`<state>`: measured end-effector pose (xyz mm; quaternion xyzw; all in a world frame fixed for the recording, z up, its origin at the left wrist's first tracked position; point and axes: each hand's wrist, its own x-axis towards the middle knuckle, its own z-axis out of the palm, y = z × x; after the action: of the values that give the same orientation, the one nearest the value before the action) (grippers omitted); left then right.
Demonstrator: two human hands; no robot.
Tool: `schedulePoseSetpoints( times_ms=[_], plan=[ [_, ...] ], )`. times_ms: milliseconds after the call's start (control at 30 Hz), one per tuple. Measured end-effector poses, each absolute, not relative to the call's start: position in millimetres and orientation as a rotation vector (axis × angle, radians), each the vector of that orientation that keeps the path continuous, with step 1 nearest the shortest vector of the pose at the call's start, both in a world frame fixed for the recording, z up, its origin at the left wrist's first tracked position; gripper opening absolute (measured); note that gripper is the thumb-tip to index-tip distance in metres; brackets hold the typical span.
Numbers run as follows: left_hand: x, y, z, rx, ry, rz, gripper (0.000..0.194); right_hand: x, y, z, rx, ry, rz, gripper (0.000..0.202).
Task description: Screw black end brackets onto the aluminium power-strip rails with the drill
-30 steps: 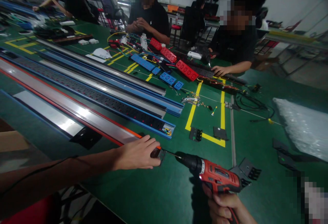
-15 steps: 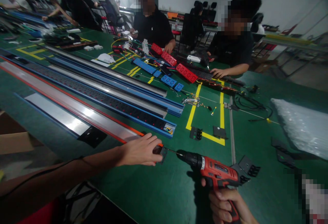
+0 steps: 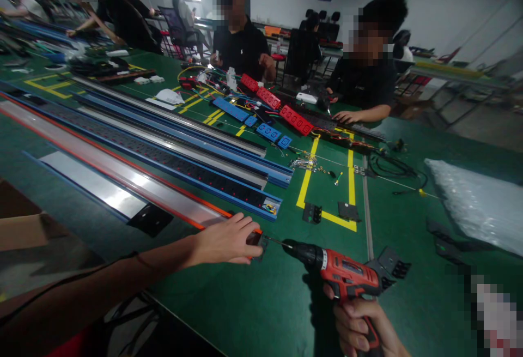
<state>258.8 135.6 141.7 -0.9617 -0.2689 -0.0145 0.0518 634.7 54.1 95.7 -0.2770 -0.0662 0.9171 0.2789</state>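
My right hand (image 3: 357, 324) is wrapped round the handle of a red and black cordless drill (image 3: 349, 272). The drill points left, and its long thin bit (image 3: 275, 241) reaches to the end of an orange-edged metal channel (image 3: 151, 185). My left hand (image 3: 231, 240) grips that end of the channel, fingers over the top. A dark end piece (image 3: 258, 249) shows partly beneath my left fingers; whether the bit touches a screw there is too small to tell.
Blue channels (image 3: 229, 196) lie parallel behind. Red socket strips (image 3: 294, 120), blue socket blocks (image 3: 269, 131) and wires lie farther back. Loose screws (image 3: 303, 163) and black brackets (image 3: 312, 212) rest near yellow tape. A bubble-wrapped package (image 3: 469, 199) lies right. Co-workers (image 3: 241, 46) sit across the table.
My hands, the drill and the channel keep nearly the same places. The view has shifted slightly. Across the table, a co-worker's hand has lifted from the red socket strips.
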Motion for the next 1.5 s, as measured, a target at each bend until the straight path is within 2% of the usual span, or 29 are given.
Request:
schedulePoseSetpoints(
  times_ms=[333,567,1500],
  plan=[
    [259,136,145,-2.934,-0.807,-0.045,0.030,634,53,98,-0.762,-0.189,2.492,0.019],
    [259,137,143,-2.947,-0.813,-0.076,0.029,631,54,101,-0.762,-0.135,2.523,0.035],
    [261,137,139,-2.931,-0.813,-0.053,0.030,624,46,107,-0.705,-0.067,2.515,0.026]
  ],
)
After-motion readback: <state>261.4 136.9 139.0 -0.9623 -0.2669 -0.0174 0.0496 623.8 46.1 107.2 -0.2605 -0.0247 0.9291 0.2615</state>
